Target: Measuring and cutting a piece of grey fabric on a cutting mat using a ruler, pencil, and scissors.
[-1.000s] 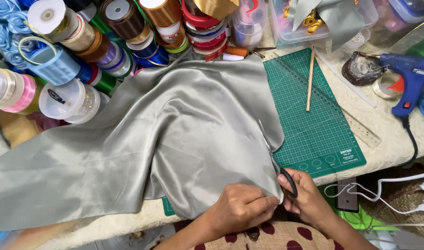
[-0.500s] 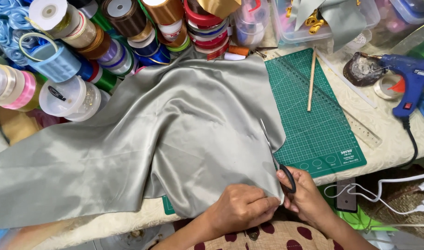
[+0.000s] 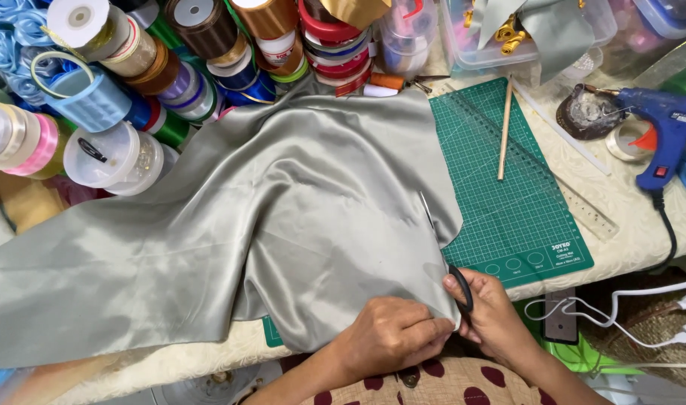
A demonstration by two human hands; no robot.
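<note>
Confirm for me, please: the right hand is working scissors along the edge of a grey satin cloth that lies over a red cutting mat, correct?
Not quite: the cutting mat is green, not red, as the head view shows. The rest holds: the right hand works the scissors along the edge of the grey satin cloth, which lies partly over that mat, while the left hand pinches the cloth.

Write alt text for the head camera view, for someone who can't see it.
A person's right hand works black-handled scissors along the edge of a grey satin cloth while the left hand pinches the cloth beside them. The cloth drapes over a green cutting mat, with ribbon spools behind and a blue glue gun at right.
</note>
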